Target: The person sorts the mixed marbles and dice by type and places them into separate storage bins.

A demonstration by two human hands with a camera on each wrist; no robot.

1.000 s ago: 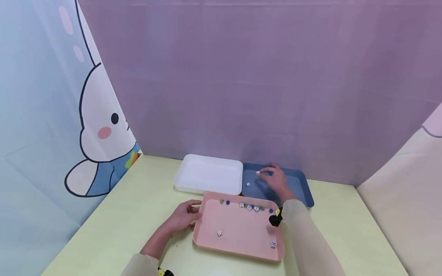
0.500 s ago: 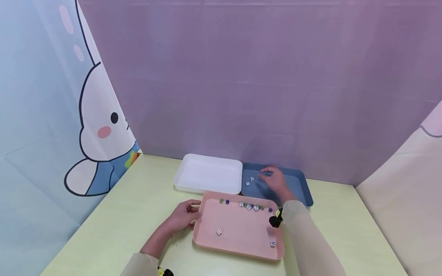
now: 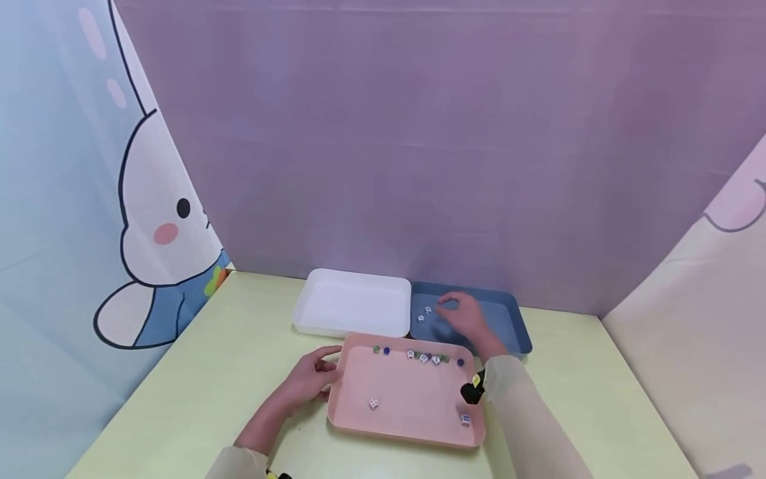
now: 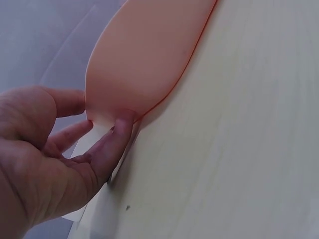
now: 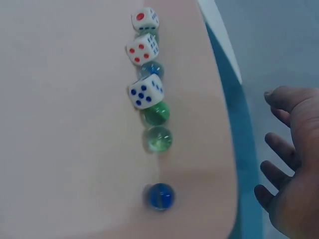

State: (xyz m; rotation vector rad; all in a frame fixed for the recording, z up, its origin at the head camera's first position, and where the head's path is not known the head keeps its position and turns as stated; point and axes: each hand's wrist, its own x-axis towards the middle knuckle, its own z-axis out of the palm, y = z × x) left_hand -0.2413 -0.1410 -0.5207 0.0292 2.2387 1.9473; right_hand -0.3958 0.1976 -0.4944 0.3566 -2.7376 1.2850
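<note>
My left hand [image 3: 310,380] holds the left end of a pink tray [image 3: 407,439]. In the left wrist view, its fingertips meet the rim of the tray while another digit presses low on the outer wall. Over a blue tray [image 3: 503,326], my right hand [image 3: 465,318] hovers with loosely bent fingers and nothing between them. Two white dice, one die [image 3: 427,310] behind another die [image 3: 421,319], lie just left of its fingertips. Inside the pink tray, dice [image 5: 146,91] and glass marbles [image 5: 159,139] line the far side. One die [image 3: 374,404] sits front left, another die [image 3: 465,420] front right.
A white tray [image 3: 353,306] stands left of the blue one, both behind the pink tray on a pale yellow table [image 3: 598,399]. A purple curtain [image 3: 383,146] rises behind them, with a printed cloth [image 3: 54,199] at the left.
My right hand has let go of a die, which now lies beside the other in the blue tray. The head view has shifted slightly. My left hand stays on the pink tray.
</note>
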